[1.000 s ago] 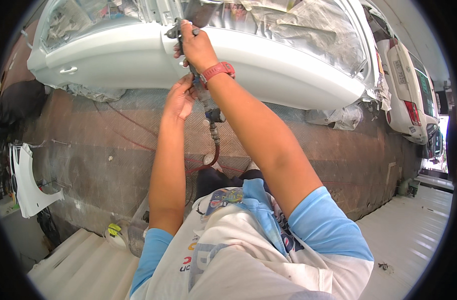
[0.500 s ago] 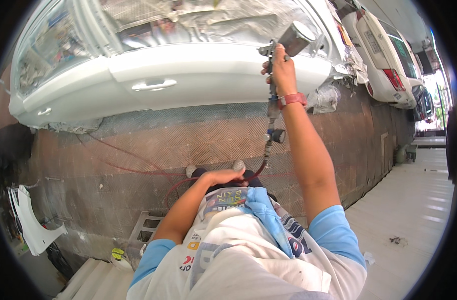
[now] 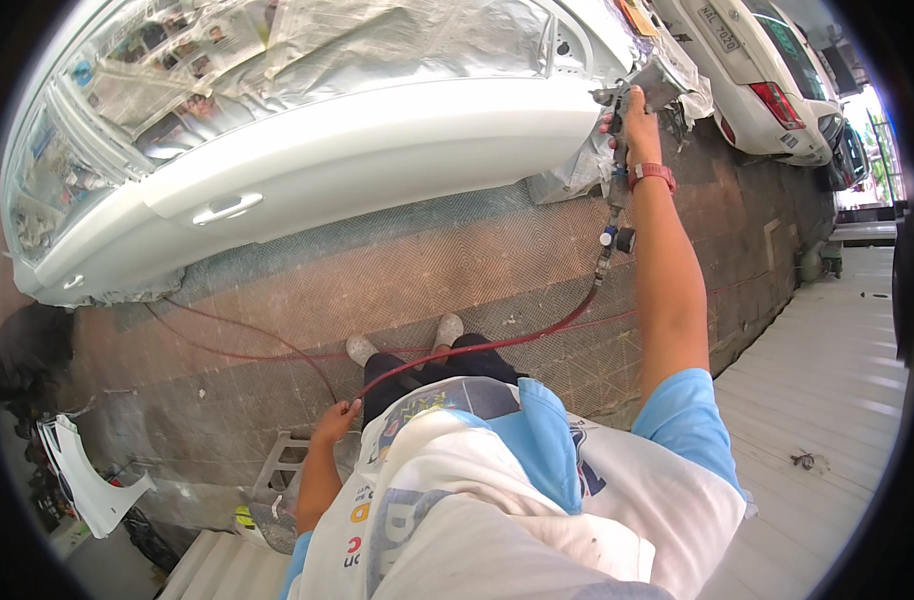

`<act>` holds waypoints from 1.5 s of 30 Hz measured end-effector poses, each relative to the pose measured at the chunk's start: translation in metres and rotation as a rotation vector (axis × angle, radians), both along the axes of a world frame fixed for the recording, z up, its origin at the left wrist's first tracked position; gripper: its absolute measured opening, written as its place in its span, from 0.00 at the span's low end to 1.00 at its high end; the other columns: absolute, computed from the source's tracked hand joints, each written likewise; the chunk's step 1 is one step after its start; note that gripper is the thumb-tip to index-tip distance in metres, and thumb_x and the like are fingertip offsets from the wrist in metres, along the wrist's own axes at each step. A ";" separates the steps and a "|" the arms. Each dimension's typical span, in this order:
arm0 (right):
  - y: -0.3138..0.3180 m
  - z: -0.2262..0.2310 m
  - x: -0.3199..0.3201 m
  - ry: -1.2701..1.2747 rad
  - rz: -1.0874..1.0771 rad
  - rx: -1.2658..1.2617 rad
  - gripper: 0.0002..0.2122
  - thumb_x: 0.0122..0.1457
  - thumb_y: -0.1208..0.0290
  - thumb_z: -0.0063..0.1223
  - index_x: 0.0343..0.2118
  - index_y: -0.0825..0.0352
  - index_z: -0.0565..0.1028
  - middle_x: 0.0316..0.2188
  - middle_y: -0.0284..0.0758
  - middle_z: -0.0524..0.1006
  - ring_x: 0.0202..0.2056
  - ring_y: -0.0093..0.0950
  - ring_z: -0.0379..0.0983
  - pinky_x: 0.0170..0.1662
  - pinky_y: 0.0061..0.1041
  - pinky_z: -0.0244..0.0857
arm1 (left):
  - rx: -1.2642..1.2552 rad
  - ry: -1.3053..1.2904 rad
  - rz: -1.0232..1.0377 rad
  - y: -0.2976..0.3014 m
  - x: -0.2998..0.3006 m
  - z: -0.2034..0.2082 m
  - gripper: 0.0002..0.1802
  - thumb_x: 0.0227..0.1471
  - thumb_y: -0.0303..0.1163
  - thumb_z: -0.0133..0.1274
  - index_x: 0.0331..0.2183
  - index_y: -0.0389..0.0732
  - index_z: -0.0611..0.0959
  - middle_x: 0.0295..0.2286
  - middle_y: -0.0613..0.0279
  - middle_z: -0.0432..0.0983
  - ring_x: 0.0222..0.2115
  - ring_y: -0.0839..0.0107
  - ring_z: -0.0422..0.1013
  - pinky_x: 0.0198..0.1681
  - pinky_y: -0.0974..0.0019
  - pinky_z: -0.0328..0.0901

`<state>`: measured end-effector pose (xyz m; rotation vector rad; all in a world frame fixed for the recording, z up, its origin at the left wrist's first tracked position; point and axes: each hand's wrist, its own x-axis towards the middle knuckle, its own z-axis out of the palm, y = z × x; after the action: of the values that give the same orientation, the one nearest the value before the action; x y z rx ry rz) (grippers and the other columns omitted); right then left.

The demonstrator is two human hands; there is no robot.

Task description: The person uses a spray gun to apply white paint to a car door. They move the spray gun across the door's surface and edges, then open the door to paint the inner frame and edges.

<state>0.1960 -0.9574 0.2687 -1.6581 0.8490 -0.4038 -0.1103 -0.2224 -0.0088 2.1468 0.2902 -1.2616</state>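
My right hand is stretched far forward, closed around a spray gun with a metal cup on top. The gun is beside the right end of a white car's side panel. Below its handle hang a small round gauge and fittings, from which a red air hose curves down and left across my legs. Near my left hip, my left hand is closed on that hose. Sheets of newspaper and silvery masking cover the car's windows.
A second white car is parked at the far right. Behind my left side are a loose white fender and a hollow concrete block. More red hose lies across the tiled floor. Pale corrugated sheeting is at the right.
My right hand has moved right along the car with the spray gun. My left hand has shifted from in front of my waist out to the left, with the hose now drawn across me.
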 end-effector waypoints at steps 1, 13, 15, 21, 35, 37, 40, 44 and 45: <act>-0.017 -0.003 0.000 -0.006 -0.037 0.001 0.31 0.74 0.41 0.40 0.46 0.71 0.79 0.26 0.37 0.81 0.22 0.28 0.80 0.20 0.29 0.66 | 0.005 -0.049 0.040 -0.009 -0.006 0.004 0.37 0.66 0.65 0.52 0.33 0.33 0.82 0.27 0.56 0.76 0.30 0.64 0.69 0.38 0.56 0.67; -0.075 -0.044 -0.024 -0.006 -0.187 -0.122 0.31 0.74 0.41 0.42 0.50 0.73 0.77 0.29 0.39 0.83 0.24 0.28 0.81 0.19 0.27 0.69 | 0.083 -0.265 0.262 -0.094 0.022 0.029 0.35 0.67 0.61 0.54 0.30 0.32 0.80 0.25 0.54 0.71 0.29 0.64 0.67 0.38 0.56 0.66; -0.045 -0.045 -0.043 -0.069 -0.094 0.041 0.32 0.75 0.39 0.40 0.48 0.70 0.79 0.31 0.39 0.85 0.27 0.28 0.83 0.20 0.23 0.67 | 0.086 -0.251 0.236 -0.085 0.032 0.017 0.37 0.67 0.62 0.53 0.30 0.32 0.79 0.25 0.54 0.72 0.29 0.64 0.67 0.38 0.56 0.66; -0.024 -0.044 -0.064 -0.269 -0.136 0.110 0.30 0.76 0.41 0.38 0.51 0.69 0.78 0.34 0.39 0.85 0.31 0.27 0.84 0.18 0.24 0.66 | 0.140 -0.101 0.194 -0.075 0.067 -0.019 0.38 0.68 0.66 0.48 0.30 0.36 0.80 0.24 0.60 0.72 0.28 0.66 0.68 0.38 0.58 0.66; -0.050 -0.100 0.001 -0.762 0.171 0.380 0.24 0.78 0.50 0.41 0.60 0.68 0.74 0.36 0.33 0.82 0.33 0.19 0.78 0.21 0.18 0.68 | 0.217 -0.288 0.633 -0.238 0.076 0.030 0.34 0.73 0.61 0.43 0.28 0.40 0.77 0.22 0.66 0.68 0.26 0.69 0.64 0.33 0.59 0.62; -0.087 -0.096 -0.003 -0.661 0.215 0.400 0.24 0.78 0.50 0.40 0.59 0.68 0.74 0.36 0.33 0.82 0.32 0.20 0.79 0.22 0.19 0.69 | 0.330 -0.300 0.553 -0.268 0.053 0.024 0.36 0.72 0.61 0.44 0.27 0.38 0.78 0.22 0.64 0.69 0.26 0.67 0.66 0.33 0.56 0.63; -0.168 -0.090 -0.016 -0.436 0.238 0.337 0.24 0.78 0.49 0.40 0.57 0.67 0.76 0.35 0.33 0.83 0.31 0.21 0.80 0.21 0.19 0.69 | 0.348 -0.341 0.338 -0.323 0.015 0.018 0.38 0.71 0.61 0.46 0.28 0.34 0.81 0.24 0.55 0.75 0.28 0.58 0.73 0.35 0.50 0.66; -0.274 -0.062 -0.030 -0.265 0.205 0.220 0.25 0.77 0.45 0.40 0.51 0.66 0.78 0.32 0.33 0.83 0.29 0.22 0.81 0.19 0.20 0.68 | 0.345 -0.420 0.081 -0.394 -0.006 0.032 0.37 0.69 0.61 0.48 0.31 0.32 0.84 0.29 0.41 0.81 0.34 0.44 0.78 0.39 0.46 0.69; -0.295 -0.050 -0.027 -0.230 0.210 0.190 0.26 0.77 0.44 0.39 0.50 0.66 0.78 0.32 0.34 0.83 0.29 0.22 0.82 0.18 0.20 0.67 | 0.335 -0.427 0.028 -0.406 -0.004 0.038 0.36 0.68 0.61 0.49 0.31 0.33 0.85 0.31 0.39 0.82 0.35 0.41 0.79 0.40 0.45 0.69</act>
<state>0.1689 -1.2524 0.2183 -1.4743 0.5201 -0.3486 -0.1138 -0.6287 0.0288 2.6184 0.3658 -0.7469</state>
